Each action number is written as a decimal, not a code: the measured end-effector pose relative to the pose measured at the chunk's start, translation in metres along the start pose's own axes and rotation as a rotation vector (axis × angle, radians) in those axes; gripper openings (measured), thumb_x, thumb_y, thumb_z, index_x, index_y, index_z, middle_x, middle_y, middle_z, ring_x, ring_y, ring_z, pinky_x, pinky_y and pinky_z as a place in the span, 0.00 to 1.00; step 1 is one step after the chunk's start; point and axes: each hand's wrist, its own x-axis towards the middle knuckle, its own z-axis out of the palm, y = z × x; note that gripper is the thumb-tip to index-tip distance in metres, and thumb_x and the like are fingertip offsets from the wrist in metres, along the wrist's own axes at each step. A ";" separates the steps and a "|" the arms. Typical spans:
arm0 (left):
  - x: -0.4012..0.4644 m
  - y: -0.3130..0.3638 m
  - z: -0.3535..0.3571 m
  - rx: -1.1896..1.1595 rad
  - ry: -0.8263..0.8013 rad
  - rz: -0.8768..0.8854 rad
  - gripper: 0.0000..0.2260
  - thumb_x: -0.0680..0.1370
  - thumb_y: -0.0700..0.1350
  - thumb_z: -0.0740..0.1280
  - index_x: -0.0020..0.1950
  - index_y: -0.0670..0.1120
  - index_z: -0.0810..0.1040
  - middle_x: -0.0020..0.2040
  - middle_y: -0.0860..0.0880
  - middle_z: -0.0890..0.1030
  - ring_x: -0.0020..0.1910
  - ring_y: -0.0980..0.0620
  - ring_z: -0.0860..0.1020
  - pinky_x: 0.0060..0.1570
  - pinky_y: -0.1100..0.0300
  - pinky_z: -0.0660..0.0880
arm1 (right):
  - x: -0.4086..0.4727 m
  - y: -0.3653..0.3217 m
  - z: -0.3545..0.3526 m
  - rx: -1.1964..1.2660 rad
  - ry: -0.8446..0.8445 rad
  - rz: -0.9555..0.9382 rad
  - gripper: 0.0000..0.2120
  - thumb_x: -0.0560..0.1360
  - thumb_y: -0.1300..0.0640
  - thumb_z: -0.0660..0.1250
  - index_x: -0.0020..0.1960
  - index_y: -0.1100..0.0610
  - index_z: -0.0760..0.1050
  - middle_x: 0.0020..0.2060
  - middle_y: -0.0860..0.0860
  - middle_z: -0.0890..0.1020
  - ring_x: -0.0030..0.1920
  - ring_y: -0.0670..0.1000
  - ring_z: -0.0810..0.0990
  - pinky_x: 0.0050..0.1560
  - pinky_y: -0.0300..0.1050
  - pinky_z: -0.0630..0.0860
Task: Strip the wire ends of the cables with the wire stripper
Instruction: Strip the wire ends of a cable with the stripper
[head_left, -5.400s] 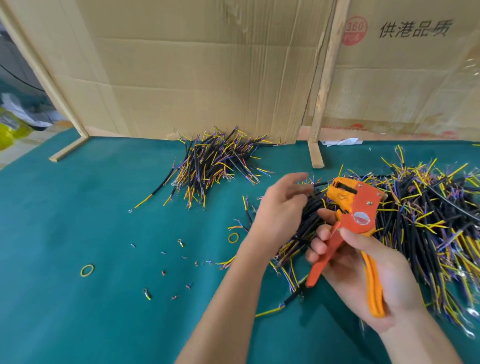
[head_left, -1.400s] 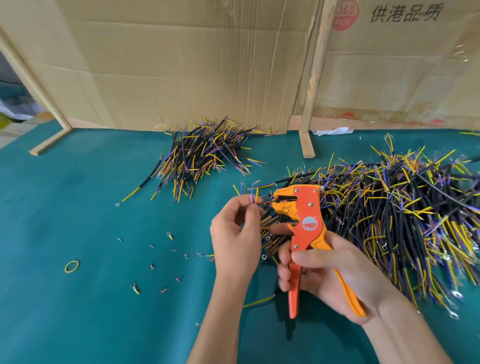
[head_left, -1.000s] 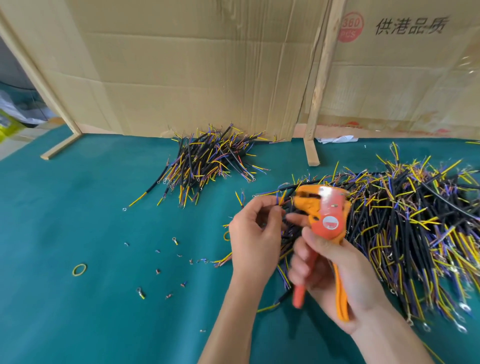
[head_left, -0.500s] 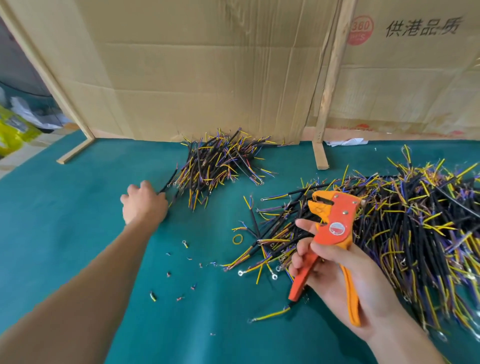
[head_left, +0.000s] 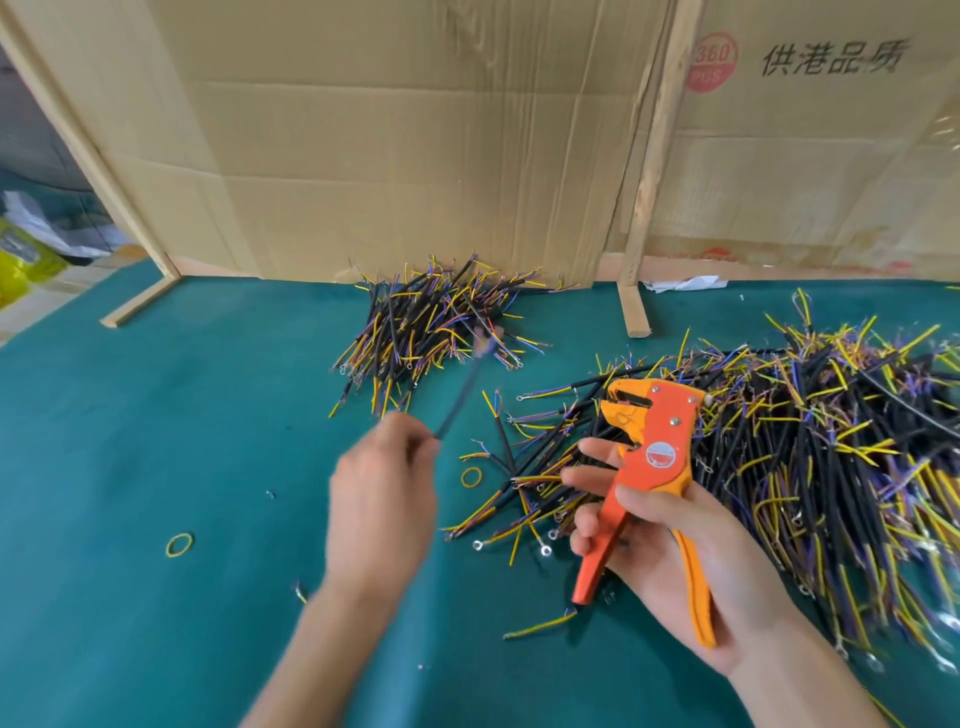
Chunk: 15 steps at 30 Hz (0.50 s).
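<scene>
My right hand (head_left: 675, 545) grips the orange wire stripper (head_left: 652, 452) by its handles, jaws pointing up and left over the edge of the big pile of black cables (head_left: 810, 447) with yellow and purple wire ends. My left hand (head_left: 384, 499) is blurred with motion in the middle of the green table; its fingertips pinch one black cable (head_left: 460, 400) that reaches up toward the smaller cable pile (head_left: 431, 332) at the back. The two hands are apart, and the cable is not in the stripper's jaws.
Cardboard sheets (head_left: 395, 156) and a wooden post (head_left: 636, 312) wall off the back of the table. Two yellow rubber bands (head_left: 179, 544) (head_left: 471, 476), small insulation bits and a loose yellow wire (head_left: 540, 626) lie on the green cloth (head_left: 156, 441).
My left hand has come back from the left end of the small pile toward the middle, now pinching a cable. The right hand still holds the stripper in about the same spot.
</scene>
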 end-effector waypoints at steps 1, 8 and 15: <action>-0.015 0.014 0.006 -0.066 -0.048 0.033 0.05 0.77 0.42 0.71 0.43 0.50 0.78 0.39 0.54 0.82 0.40 0.48 0.81 0.43 0.52 0.74 | -0.001 -0.001 0.000 0.001 -0.002 -0.021 0.37 0.61 0.58 0.84 0.67 0.64 0.76 0.61 0.65 0.81 0.39 0.59 0.80 0.45 0.55 0.79; -0.056 0.042 0.029 -0.207 -0.213 0.103 0.08 0.75 0.41 0.74 0.43 0.52 0.78 0.39 0.58 0.80 0.40 0.57 0.77 0.45 0.59 0.73 | -0.001 -0.012 -0.012 0.000 0.078 -0.149 0.23 0.69 0.63 0.71 0.64 0.63 0.79 0.64 0.60 0.81 0.39 0.58 0.80 0.43 0.53 0.79; -0.042 0.058 0.029 -0.090 -0.266 0.201 0.08 0.76 0.46 0.71 0.55 0.55 0.82 0.46 0.57 0.81 0.49 0.52 0.78 0.52 0.55 0.74 | 0.000 -0.011 -0.009 -0.064 0.066 -0.156 0.24 0.70 0.65 0.70 0.66 0.64 0.76 0.66 0.60 0.80 0.40 0.58 0.79 0.44 0.53 0.79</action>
